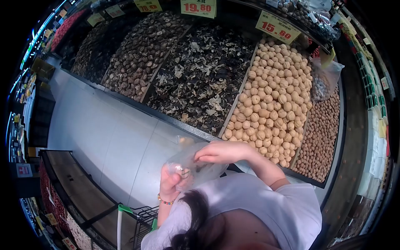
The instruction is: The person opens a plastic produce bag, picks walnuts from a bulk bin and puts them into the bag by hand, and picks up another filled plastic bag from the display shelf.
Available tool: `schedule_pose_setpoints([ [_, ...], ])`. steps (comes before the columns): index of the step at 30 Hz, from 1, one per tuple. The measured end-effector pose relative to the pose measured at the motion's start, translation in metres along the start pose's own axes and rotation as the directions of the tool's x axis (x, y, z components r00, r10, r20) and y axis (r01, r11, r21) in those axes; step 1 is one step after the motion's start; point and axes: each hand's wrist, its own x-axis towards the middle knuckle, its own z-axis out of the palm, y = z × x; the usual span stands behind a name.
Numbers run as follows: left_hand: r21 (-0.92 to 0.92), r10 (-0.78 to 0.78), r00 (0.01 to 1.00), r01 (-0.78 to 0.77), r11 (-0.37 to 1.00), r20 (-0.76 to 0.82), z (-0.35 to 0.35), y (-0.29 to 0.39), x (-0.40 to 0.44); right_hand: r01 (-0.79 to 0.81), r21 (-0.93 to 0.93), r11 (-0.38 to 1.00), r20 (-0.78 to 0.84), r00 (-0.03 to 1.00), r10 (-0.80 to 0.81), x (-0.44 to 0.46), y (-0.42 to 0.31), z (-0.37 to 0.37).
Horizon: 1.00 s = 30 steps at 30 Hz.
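A clear plastic bag (192, 159) is held in front of my chest, over the aisle floor. My left hand (170, 181), with a beaded bracelet at the wrist, is closed on the bag's near left side. From the right, my right hand (221, 151) reaches across with its fingers pinched on the bag's upper part. Something pale shows through the plastic, too unclear to name. Just beyond my right forearm lies a bin of walnuts (273, 98).
Beside the walnuts are bins of dried black fungus (200, 75), dried mushrooms (146, 50) and small round brown goods (320, 133). Another plastic bag (325, 79) hangs at the right bins. A shopping cart (143, 221) and a low display stand (77, 183) stand at lower left.
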Motion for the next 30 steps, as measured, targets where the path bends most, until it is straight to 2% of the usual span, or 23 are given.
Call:
schedule_pose_setpoints([
  [2,0.028,-0.029,1.0,0.029,0.999,0.008,-0.002,0.001,-0.003,-0.21,-0.242,0.947,-0.008,0.977,0.214,0.024,0.042,0.045],
  [3,0.051,-0.05,0.999,0.049,0.997,0.006,-0.003,0.003,-0.005,-0.278,-0.253,0.927,-0.021,0.959,0.282,0.034,0.043,0.057],
  [5,0.093,-0.086,0.996,0.085,0.992,0.007,-0.006,0.007,-0.005,-0.359,0.1,0.928,-0.152,0.916,0.371,0.038,0.03,0.072],
  [6,0.173,-0.061,0.998,0.056,0.983,0.027,-0.006,0.008,-0.005,-0.295,0.023,0.955,-0.092,0.951,0.296,0.043,0.024,0.068],
  [8,0.18,-0.052,0.999,0.048,0.983,0.018,-0.017,0.011,-0.009,-0.152,-0.099,0.983,0.057,0.986,0.158,0.053,0.011,0.067],
  [11,0.118,-0.05,0.994,0.061,0.991,-0.096,-0.01,0.02,-0.011,-0.246,-0.226,0.943,0.056,0.963,0.264,0.066,-0.02,0.05],
  [12,0.089,-0.053,0.988,0.066,0.994,-0.144,-0.006,0.024,-0.01,-0.227,-0.197,0.954,0.075,0.966,0.246,0.068,0.001,0.066],
  [14,0.111,-0.098,0.994,0.104,0.988,-0.058,-0.021,0.018,-0.012,-0.152,0.17,0.974,-0.071,0.984,0.165,0.071,0.017,0.095],
  [15,0.126,-0.117,0.993,0.118,0.985,-0.01,-0.026,0.017,-0.011,-0.118,0.277,0.954,-0.094,0.984,0.149,0.074,0.015,0.1],
  [18,0.179,-0.109,0.994,0.108,0.978,-0.008,-0.034,0.026,-0.016,-0.145,0.313,0.939,0.006,0.989,0.151,0.081,0.007,0.1],
  [21,0.046,-0.186,0.982,0.185,0.982,0.016,-0.049,0.032,-0.016,-0.157,0.322,0.934,0.039,0.987,0.153,0.092,0.002,0.096],
  [24,0.052,-0.234,0.971,0.237,0.97,-0.05,-0.049,0.04,-0.019,-0.169,0.342,0.924,0.045,0.986,0.163,0.102,-0.001,0.098],
  [27,0.062,-0.184,0.982,0.182,0.981,0.031,-0.07,0.044,-0.019,-0.175,0.378,0.909,0.042,0.984,0.172,0.112,-0.002,0.102],
  [30,0.023,-0.228,0.973,0.228,0.973,0.03,-0.074,0.049,-0.017,-0.173,0.41,0.896,0.013,0.983,0.183,0.122,0.005,0.112],
])
